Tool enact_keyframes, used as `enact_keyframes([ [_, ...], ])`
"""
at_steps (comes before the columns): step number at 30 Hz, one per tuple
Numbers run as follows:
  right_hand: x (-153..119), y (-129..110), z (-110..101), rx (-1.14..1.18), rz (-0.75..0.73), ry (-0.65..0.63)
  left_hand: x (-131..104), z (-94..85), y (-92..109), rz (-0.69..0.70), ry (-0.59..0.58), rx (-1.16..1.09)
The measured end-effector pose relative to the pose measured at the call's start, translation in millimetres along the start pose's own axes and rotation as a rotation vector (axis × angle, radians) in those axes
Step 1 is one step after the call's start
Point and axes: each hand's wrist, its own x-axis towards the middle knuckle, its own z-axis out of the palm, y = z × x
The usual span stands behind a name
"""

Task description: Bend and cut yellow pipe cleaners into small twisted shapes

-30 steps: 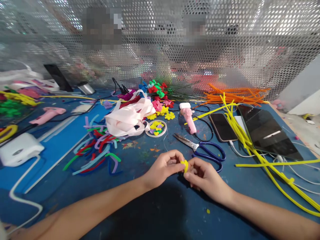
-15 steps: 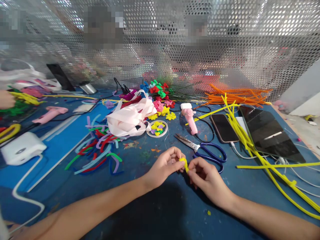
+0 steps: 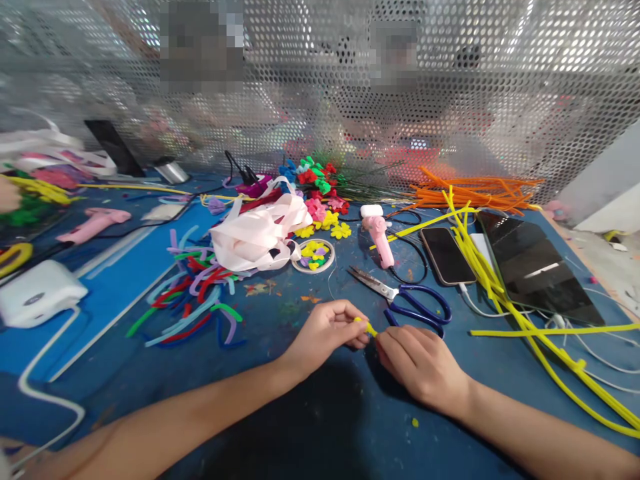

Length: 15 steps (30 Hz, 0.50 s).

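Between my two hands runs a short piece of yellow pipe cleaner [image 3: 371, 329], mostly covered by my fingers. My left hand [image 3: 327, 333] pinches one end of it between thumb and fingertips. The other end is gripped by my right hand [image 3: 425, 363], its knuckles turned up and its fingertips hidden. Just beyond my right hand lie scissors [image 3: 420, 303] with blue handles, blades pointing to the far left. A pink glue gun [image 3: 383, 243] rests behind them. Left of it, a round tape roll [image 3: 327, 263] encloses small yellow, purple and green flower pieces.
Long yellow pipe cleaners [image 3: 530, 333] lie across the right side, beside a phone [image 3: 447, 257] and a tablet [image 3: 543, 267]. Orange pipe cleaners [image 3: 475, 192] are at the back. Pink ribbon [image 3: 260, 230] and cut coloured pieces [image 3: 200, 300] lie left. A co-worker's hand [image 3: 9, 197] shows far left.
My right hand has rolled over, so its back now faces up. The yellow piece between my hands shows less and slants differently. My left hand keeps its pinch.
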Motion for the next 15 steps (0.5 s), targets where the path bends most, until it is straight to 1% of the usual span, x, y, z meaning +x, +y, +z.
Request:
enact_keyframes([
  [4,0.7,0.1,-0.4,-0.082,-0.005,-0.022,-1.9,0.4,-1.2,-0.039,0.028,0.007],
  [7,2.8,1.3,2.0,-0.038,0.022,-0.093,-1.2,-0.7,-4.1,-0.023,0.003,0.017],
  [9,3.8,2.3,3.6,0.070,0.096,-0.135,0.1,-2.1,-6.2,0.010,-0.032,0.036],
  [11,5.3,4.0,2.6,0.237,0.218,-0.169,1.4,-4.0,-6.7,0.055,-0.077,0.089],
  [13,8.2,7.3,-2.5,0.436,0.338,-0.212,2.2,-6.3,-5.0,0.103,-0.127,0.162],
  [15,12.4,11.9,-10.0,0.630,0.397,-0.272,2.6,-8.5,-1.9,0.141,-0.182,0.207],
])
